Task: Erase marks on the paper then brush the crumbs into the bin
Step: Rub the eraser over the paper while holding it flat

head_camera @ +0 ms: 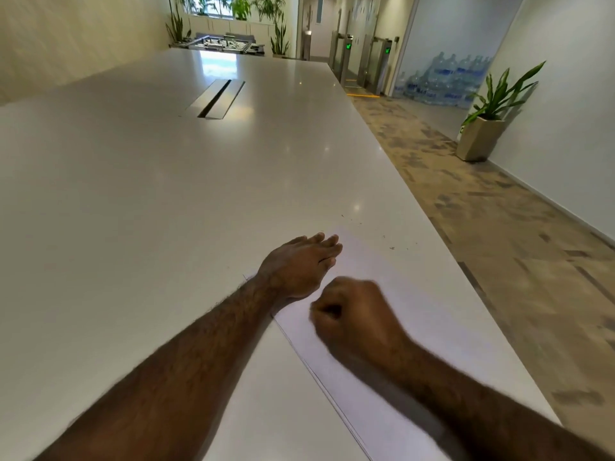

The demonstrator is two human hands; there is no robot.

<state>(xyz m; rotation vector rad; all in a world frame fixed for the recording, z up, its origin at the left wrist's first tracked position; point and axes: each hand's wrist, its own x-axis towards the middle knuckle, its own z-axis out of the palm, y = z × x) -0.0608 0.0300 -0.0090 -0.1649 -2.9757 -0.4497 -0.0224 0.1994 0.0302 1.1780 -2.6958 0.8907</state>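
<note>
A: We count one long glossy white table (pixel 166 201) and one smooth rectangular paper (pixel 416 311) near its right edge.

B: Two bare hands: our left hand (pixel 296 264) lies flat, fingers together, on the paper's far-left corner; our right hand (pixel 356 314) is blurred, fisted. Whether it holds anything, we cannot tell. A few dark crumbs (pixel 392 247) lie beyond.

The white table (pixel 149 194) lies bare and open to the left and far ahead, broken only by a cable slot (pixel 216 98) well beyond reach. Both hands crowd the paper (pixel 416 294): the left hand (pixel 296 266) flat on its far-left corner, the right hand (pixel 356 314) fisted just beside it. Right of the paper the table edge is close, with a few crumbs (pixel 392 247) scattered just past the sheet.
</note>
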